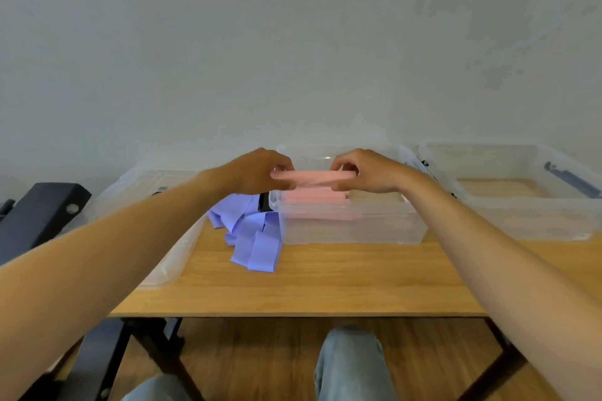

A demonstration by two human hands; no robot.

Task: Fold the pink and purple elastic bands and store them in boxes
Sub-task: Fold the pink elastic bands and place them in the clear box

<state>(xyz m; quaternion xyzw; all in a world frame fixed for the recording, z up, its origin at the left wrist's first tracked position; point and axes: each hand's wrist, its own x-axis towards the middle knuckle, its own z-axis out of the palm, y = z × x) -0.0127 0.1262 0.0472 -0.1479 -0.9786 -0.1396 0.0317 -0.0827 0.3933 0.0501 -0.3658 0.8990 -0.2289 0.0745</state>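
Here the left hand (260, 172) and the right hand (361, 174) each pinch one end of a folded pink band (312, 175), fingers curled round it. They hold it flat over the middle box (355, 231). More pink bands (321, 205) lie inside. A purple pile (252, 233) sits on the surface (325, 286), just left of that box.

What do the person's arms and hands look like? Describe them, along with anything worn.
Both forearms are bare: no sleeves reach into view. The left hand and right hand wear no gloves, and no rings, watch or bracelets show on the fingers or wrists. The only clothing visible is light blue jeans on the knees below the table edge.
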